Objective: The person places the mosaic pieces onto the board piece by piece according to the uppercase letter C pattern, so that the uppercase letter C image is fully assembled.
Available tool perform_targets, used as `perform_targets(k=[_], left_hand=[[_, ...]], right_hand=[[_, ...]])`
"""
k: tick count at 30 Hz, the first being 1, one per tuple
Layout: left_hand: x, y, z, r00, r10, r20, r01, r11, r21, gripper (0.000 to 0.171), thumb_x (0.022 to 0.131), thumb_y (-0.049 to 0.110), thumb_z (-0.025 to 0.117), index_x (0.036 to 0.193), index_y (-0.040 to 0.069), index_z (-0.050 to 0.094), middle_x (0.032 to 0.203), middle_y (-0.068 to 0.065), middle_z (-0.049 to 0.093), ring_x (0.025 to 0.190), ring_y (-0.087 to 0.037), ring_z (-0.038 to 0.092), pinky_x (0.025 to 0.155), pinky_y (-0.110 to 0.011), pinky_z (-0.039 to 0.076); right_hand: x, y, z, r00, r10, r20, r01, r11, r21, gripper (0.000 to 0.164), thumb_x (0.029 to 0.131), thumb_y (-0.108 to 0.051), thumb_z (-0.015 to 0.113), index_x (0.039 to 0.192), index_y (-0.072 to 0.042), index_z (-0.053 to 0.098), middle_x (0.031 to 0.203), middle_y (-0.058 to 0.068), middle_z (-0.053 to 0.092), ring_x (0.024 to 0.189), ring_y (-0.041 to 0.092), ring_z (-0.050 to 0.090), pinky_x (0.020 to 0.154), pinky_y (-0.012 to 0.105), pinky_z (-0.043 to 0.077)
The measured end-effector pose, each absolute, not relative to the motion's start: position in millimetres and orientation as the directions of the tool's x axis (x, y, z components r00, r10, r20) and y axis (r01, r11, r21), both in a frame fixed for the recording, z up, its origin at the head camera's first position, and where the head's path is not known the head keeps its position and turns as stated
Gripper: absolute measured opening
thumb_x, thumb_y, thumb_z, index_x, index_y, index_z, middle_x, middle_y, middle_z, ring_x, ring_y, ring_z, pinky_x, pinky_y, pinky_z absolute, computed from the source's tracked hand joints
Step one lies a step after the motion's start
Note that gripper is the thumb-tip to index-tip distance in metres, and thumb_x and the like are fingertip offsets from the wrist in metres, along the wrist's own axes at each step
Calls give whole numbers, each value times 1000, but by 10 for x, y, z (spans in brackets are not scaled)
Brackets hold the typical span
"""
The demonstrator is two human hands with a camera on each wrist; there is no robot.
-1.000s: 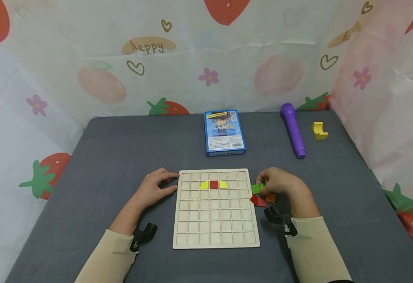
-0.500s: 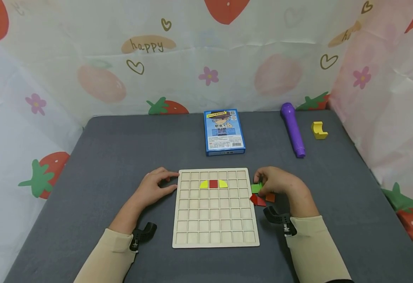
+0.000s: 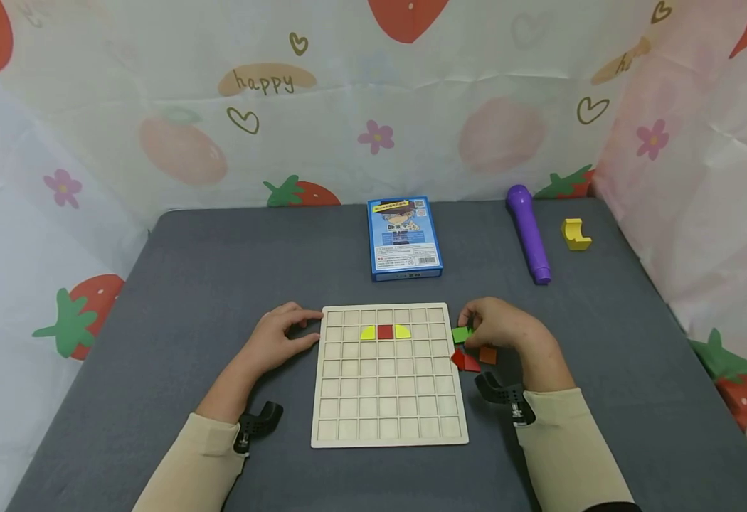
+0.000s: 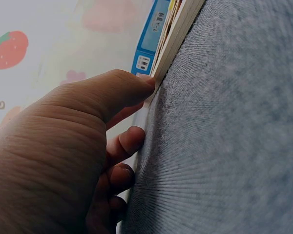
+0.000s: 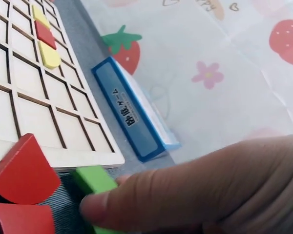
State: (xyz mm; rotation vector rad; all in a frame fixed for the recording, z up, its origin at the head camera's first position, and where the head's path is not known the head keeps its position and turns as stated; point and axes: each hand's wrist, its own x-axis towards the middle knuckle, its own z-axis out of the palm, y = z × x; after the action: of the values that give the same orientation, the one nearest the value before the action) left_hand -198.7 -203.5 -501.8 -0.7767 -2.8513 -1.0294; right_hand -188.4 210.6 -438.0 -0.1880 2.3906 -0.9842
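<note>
A pale wooden grid board (image 3: 389,409) lies on the table. In its second row from the far edge sit a red square (image 3: 385,332) and two yellow rounded pieces (image 3: 368,333), one on each side of it. My left hand (image 3: 279,334) rests beside the board, index finger at its far left corner and thumb at its left edge. Right of the board, my right hand (image 3: 500,328) pinches a green block (image 5: 95,179), its thumb lying across the block in the right wrist view. The index finger is mostly hidden there.
Two red pieces (image 3: 466,360) and an orange block (image 3: 487,355) lie near the right hand. Farther back are a blue box (image 3: 405,238), a purple microphone-shaped stick (image 3: 528,235) and a yellow notched block (image 3: 576,235). A printed cloth (image 3: 322,142) hangs behind the table.
The right hand and the green block have shifted slightly away from the red pieces, toward the back. The left hand and the board hold their places.
</note>
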Motion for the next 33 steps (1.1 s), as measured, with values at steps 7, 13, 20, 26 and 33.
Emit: perform_targets(k=[7, 13, 20, 26, 33], left_hand=[[-1988, -2036, -5017, -882, 442, 165, 445, 664, 601, 37, 91, 18, 82, 126, 14, 75, 92, 2, 56, 73, -15, 43, 71, -36, 37], [-1994, -2034, -5014, -883, 440, 165, 444, 666, 600, 37, 91, 19, 82, 127, 15, 74, 93, 2, 57, 73, -15, 42, 71, -36, 37], [-1986, -2036, -5014, -881, 444, 163, 446, 666, 597, 37, 91, 18, 81, 127, 14, 74, 93, 2, 57, 73, -15, 42, 71, -36, 37], [-1985, -2034, -5020, -881, 443, 165, 447, 666, 598, 36, 91, 18, 81, 127, 15, 74, 92, 2, 57, 74, -15, 43, 71, -36, 37], [-1983, -2027, -5015, -882, 440, 167, 446, 666, 598, 36, 91, 18, 82, 126, 14, 75, 92, 2, 57, 74, -15, 43, 71, -36, 38]], right_hand=[[-1878, 2094, -4261, -911, -273, -310, 23, 717, -697, 25, 85, -2, 78, 108, 0, 68, 83, 7, 51, 76, 22, 50, 64, 34, 41], [-1843, 2028, -4147, -953, -228, -201, -22, 711, -703, 28, 88, -10, 78, 113, -4, 70, 99, 10, 59, 80, 24, 53, 63, 35, 46], [-1786, 1891, -4086, -961, -244, -128, -71, 669, -740, 30, 88, -12, 81, 116, -4, 74, 115, 17, 66, 78, 24, 54, 61, 36, 47], [-1750, 1731, -4085, -963, -242, -120, -66, 641, -765, 31, 87, -13, 82, 116, -4, 75, 113, 16, 68, 70, 23, 51, 57, 35, 42], [-1701, 1504, -4118, -959, -273, -81, -103, 597, -796, 29, 87, -14, 84, 114, -8, 77, 111, 6, 69, 69, 22, 51, 57, 34, 42]])
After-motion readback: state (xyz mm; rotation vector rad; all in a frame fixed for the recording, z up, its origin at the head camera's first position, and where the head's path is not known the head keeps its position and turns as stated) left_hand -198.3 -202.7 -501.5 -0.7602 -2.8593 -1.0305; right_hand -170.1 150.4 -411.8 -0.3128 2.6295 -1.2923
